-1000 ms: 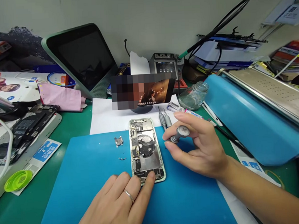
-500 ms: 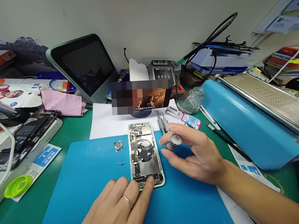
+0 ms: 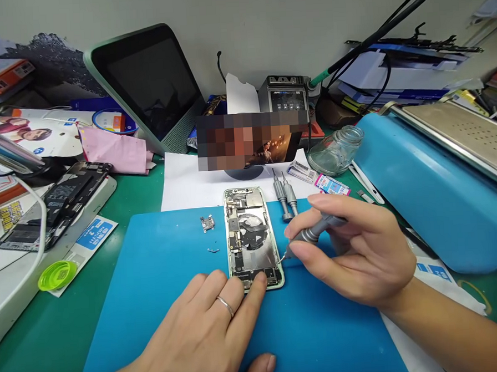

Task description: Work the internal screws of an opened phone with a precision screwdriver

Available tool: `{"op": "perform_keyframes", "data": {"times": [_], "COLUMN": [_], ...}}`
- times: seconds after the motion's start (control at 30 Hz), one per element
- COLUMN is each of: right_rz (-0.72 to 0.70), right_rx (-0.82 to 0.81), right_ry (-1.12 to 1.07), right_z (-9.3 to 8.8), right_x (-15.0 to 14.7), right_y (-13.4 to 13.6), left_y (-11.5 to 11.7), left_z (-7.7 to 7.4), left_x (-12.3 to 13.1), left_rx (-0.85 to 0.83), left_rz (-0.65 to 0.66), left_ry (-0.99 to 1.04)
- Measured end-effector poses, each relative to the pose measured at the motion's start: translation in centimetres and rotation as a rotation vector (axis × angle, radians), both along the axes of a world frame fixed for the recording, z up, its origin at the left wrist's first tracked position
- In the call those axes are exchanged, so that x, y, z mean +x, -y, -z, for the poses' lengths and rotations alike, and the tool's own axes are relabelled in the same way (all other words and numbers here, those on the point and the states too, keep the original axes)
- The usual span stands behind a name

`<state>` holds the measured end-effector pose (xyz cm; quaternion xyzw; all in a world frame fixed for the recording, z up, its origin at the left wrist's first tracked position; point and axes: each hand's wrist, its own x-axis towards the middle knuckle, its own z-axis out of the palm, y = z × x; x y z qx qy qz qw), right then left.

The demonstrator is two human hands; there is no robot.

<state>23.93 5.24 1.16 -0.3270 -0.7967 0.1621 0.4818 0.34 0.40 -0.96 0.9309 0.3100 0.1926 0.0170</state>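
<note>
An opened phone (image 3: 252,237) with bare circuit boards lies on a blue work mat (image 3: 162,279). My left hand (image 3: 202,333), a ring on one finger, lies flat with its fingertips on the phone's near end. My right hand (image 3: 352,250) pinches a grey screwdriver (image 3: 315,233), tip pointing down-left by the phone's right edge. A small loose part (image 3: 207,223) and tiny screws (image 3: 212,250) lie on the mat to the left of the phone.
Two more grey screwdrivers (image 3: 285,196) lie behind the phone. A glass jar (image 3: 335,151), a blue-covered machine (image 3: 431,182), a tilted dark screen (image 3: 151,85), a second dismantled phone (image 3: 57,201), a green cap (image 3: 57,275) and a soldering station (image 3: 287,95) surround the mat.
My right hand has tipped the screwdriver from end-on to slanting down and lowered its tip beside the phone's right edge. The left hand stays on the phone.
</note>
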Motion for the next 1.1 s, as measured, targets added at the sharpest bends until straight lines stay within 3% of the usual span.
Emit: {"op": "perform_keyframes", "data": {"times": [0.17, 1.1], "right_rz": [-0.036, -0.041], "right_rx": [-0.060, 0.000], "right_ry": [-0.013, 0.039], "right_z": [0.21, 0.49], "right_x": [-0.51, -0.44], "right_y": [0.56, 0.15], "left_y": [0.12, 0.32], "left_z": [0.06, -0.18], "left_x": [0.16, -0.30], "left_rx": [-0.001, -0.047], "left_rz": [-0.005, 0.003], "left_ry": [-0.009, -0.009]}}
